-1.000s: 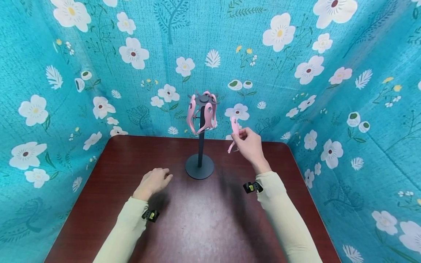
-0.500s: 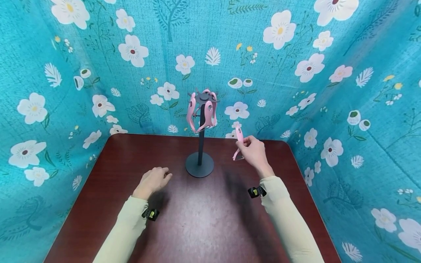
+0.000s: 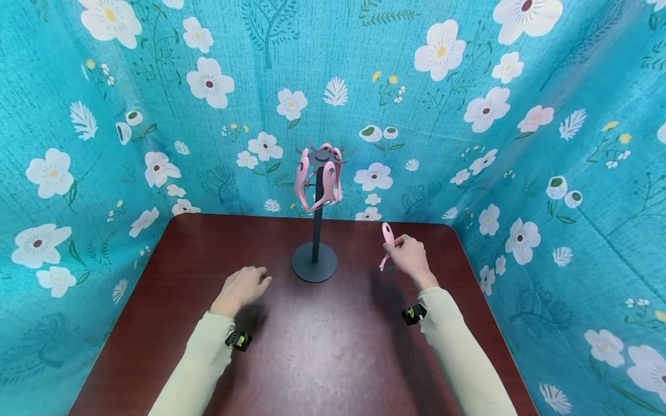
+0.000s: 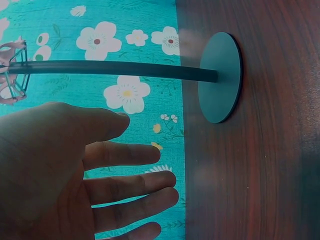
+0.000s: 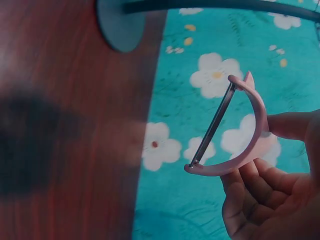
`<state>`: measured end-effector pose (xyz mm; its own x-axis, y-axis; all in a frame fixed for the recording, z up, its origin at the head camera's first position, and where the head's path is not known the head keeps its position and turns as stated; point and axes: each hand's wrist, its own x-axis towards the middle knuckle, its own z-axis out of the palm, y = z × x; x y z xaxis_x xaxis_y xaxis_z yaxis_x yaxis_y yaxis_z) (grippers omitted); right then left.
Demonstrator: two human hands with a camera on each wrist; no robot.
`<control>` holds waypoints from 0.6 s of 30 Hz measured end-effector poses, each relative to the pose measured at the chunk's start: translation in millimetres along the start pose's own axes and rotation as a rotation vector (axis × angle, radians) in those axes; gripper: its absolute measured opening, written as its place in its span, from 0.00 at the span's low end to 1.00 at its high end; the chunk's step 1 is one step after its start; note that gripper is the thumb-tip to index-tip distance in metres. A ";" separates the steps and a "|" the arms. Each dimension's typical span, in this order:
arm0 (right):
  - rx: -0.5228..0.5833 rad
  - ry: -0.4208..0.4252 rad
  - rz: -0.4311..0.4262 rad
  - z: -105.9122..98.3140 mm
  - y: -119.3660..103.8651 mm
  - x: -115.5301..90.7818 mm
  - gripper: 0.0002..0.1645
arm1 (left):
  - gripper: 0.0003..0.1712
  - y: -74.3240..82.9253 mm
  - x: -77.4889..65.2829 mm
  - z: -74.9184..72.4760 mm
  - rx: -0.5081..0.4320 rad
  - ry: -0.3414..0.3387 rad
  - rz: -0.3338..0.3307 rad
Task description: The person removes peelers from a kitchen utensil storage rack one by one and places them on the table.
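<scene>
My right hand (image 3: 411, 258) pinches a pink Y-shaped peeler (image 3: 388, 234) between thumb and fingers, above the right part of the table. In the right wrist view, the peeler's curved pink head (image 5: 259, 117) and its straight metal blade (image 5: 212, 125) show, while the hand covers part of the handle. To the left stands a dark rotating-style utensil rack (image 3: 317, 231) on a round base (image 3: 314, 271). Several pink peelers (image 3: 329, 180) hang from its top hooks. My left hand (image 3: 241, 290) is left of the base, holding nothing; its fingers (image 4: 132, 187) are relaxed and apart.
The dark red-brown table (image 3: 291, 358) has its far edge against a turquoise floral cloth (image 3: 234, 144), which also rises at both sides. Small black cameras sit on the left wrist (image 3: 238, 340) and right wrist (image 3: 414, 314).
My right hand has moved right and lower in the head view, carrying the peeler away from the rack. The left hand stays in the same place.
</scene>
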<state>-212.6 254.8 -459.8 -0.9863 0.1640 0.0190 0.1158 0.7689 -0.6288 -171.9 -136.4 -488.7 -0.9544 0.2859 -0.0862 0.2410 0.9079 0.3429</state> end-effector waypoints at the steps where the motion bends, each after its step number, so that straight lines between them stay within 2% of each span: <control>1: -0.017 0.000 0.004 0.6 4.2 0.9 0.20 | 0.23 0.2 -0.1 0.0 -0.002 0.000 0.000; 9: -0.084 -0.035 0.068 4.2 35.4 5.3 0.21 | 0.24 -0.3 -2.3 0.7 -0.020 0.001 -0.008; 18: -0.083 -0.100 0.133 17.2 54.4 -1.1 0.21 | 0.24 -2.3 -2.2 0.4 -0.022 -0.009 -0.013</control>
<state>-207.2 285.8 -507.4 -0.9680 0.2087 -0.1397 0.2511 0.7939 -0.5538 -170.3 -139.0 -489.7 -0.9557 0.2772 -0.0993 0.2248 0.9046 0.3622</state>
